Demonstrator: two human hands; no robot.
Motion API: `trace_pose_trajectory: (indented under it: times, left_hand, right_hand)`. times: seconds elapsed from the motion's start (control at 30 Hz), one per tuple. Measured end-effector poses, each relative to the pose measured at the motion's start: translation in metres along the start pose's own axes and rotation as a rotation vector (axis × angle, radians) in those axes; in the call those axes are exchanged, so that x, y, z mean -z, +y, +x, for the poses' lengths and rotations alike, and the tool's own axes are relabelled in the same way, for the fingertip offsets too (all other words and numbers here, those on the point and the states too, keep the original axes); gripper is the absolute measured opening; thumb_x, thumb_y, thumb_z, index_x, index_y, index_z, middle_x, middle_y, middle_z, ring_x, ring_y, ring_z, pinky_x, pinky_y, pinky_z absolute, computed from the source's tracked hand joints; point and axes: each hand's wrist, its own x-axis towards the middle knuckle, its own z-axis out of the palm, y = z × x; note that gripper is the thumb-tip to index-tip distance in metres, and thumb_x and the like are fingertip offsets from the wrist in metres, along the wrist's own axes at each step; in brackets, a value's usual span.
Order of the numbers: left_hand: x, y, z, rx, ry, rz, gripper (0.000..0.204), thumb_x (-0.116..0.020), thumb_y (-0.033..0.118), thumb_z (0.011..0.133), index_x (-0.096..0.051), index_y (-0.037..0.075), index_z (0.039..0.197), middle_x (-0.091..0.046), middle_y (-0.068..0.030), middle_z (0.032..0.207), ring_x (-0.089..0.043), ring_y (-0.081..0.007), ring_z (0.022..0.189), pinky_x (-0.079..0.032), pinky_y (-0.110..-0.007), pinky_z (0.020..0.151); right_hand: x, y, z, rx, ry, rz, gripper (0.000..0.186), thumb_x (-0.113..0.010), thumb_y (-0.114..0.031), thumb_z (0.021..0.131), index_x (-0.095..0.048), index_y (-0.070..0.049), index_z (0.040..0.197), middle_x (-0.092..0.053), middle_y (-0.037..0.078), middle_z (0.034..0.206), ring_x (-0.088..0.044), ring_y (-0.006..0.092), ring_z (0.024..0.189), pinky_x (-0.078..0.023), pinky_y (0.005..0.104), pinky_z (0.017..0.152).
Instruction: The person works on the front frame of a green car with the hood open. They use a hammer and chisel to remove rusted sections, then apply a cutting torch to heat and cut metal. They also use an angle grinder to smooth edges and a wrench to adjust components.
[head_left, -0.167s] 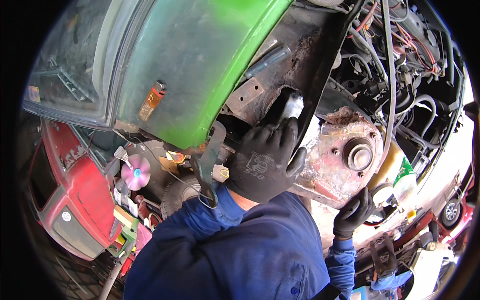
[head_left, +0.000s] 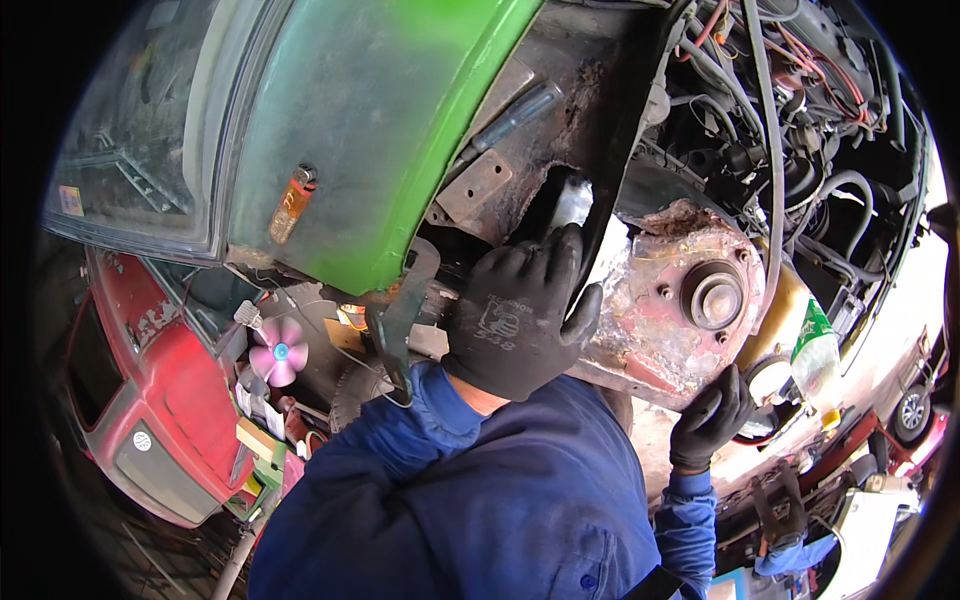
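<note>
A green-and-grey car body panel [head_left: 350,130] is carrying an orange disposable lighter [head_left: 293,205], which is lying toward its window side. Alongside, a rust-stained inner metal ledge [head_left: 552,140] is supporting a blue-handled screwdriver [head_left: 515,118], resting near a holed plate [head_left: 475,187].

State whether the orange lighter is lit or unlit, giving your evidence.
Unlit: the orange lighter shows no flame at its metal top.

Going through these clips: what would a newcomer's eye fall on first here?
Probably the bright green-edged car panel at upper left, with an orange lighter lying on it. Next, at the centre, the black-gloved left hand, its fingers close to a shiny silvery piece. Off to the left, a pink-bladed fan stands out beside a red vehicle.
</note>
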Motion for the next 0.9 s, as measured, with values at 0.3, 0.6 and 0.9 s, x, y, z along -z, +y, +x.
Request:
trace_pose_trajectory:
  times: [0.3, 0.6, 0.9]
  left_hand:
    - [0.0, 0.004, 0.006, 0.012, 0.059, -0.036, 0.057, -0.078, 0.024, 0.094, -0.066, -0.006, 0.141, -0.077, -0.0267, 0.119, -0.074, -0.0436, 0.097, -0.059, -0.051, 0.09]
    - [-0.003, 0.01, 0.004, 0.035, 0.072, -0.005, 0.058, -0.082, 0.017, 0.09, -0.068, -0.003, 0.142, -0.076, -0.0255, 0.123, -0.074, -0.0433, 0.102, -0.059, -0.051, 0.091]
    - [-0.006, 0.009, 0.001, 0.08, -0.037, 0.085, 0.045, -0.075, 0.007, 0.089, -0.067, -0.007, 0.131, -0.072, -0.0251, 0.112, -0.072, -0.0432, 0.095, -0.058, -0.051, 0.087]
  right_hand:
    - [-0.002, 0.005, 0.0, 0.012, -0.021, -0.003, 0.042, -0.053, -0.021, 0.115, -0.064, 0.002, 0.148, -0.07, 0.021, 0.138, -0.065, 0.0394, 0.121, -0.048, 0.0521, 0.107]
    - [0.001, 0.004, 0.007, -0.005, -0.037, 0.036, 0.042, -0.057, -0.025, 0.11, -0.065, -0.003, 0.145, -0.07, 0.015, 0.118, -0.067, 0.0327, 0.104, -0.047, 0.0512, 0.095]
    - [0.007, 0.008, 0.007, -0.016, -0.082, 0.145, 0.041, -0.069, -0.021, 0.101, -0.069, -0.006, 0.138, -0.069, 0.012, 0.117, -0.066, 0.0287, 0.099, -0.047, 0.0497, 0.091]
